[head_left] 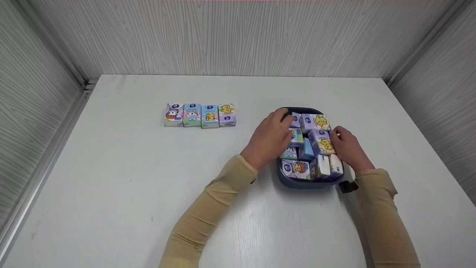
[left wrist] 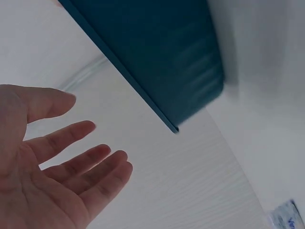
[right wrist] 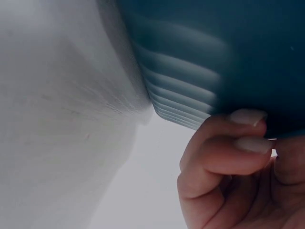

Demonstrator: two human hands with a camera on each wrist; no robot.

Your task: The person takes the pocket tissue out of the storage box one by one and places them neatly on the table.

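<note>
A dark blue plastic bin (head_left: pixel 302 184) holds several small cartoon-printed tissue packs (head_left: pixel 299 169), some flat and some on edge. My left hand (head_left: pixel 270 137) hovers over the bin's left side, covering part of the rim and packs. In the left wrist view that hand (left wrist: pixel 62 162) has its fingers loosely bent and apart, with nothing between them. On the bin's right side, my right hand (head_left: pixel 349 148) grips the rim. The right wrist view shows its curled fingers (right wrist: pixel 233 155) against the bin's outer wall (right wrist: pixel 190 62), near the top edge.
Left of the bin, a row of several similar tissue packs (head_left: pixel 210 116) lies side by side on the white table (head_left: pixel 122 167). Wood-grain panels (head_left: pixel 238 37) stand behind the table and along both sides. A small black object (head_left: pixel 349 186) shows by the right wrist.
</note>
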